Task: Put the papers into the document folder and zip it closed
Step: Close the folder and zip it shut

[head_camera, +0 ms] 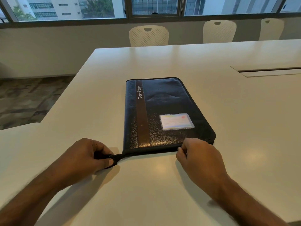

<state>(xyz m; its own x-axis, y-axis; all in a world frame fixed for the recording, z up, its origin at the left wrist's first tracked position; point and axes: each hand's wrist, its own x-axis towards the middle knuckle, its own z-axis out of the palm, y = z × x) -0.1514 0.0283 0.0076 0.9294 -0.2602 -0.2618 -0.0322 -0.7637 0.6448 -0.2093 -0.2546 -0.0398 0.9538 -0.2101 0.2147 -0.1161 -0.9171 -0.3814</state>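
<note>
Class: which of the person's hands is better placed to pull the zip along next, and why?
Probably the right hand: its fingers pinch at the folder's near edge, while the left hand holds the zipper tail taut.

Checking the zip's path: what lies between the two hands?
Head view: the folder's near zipped edge runs between left hand and right hand; bare table below.

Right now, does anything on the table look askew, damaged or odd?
Little stands out. The folder lies flat and closed on the table, its cover dented near the far end. The left hand pinches the zipper tail; the right hand grips the near edge.
</note>
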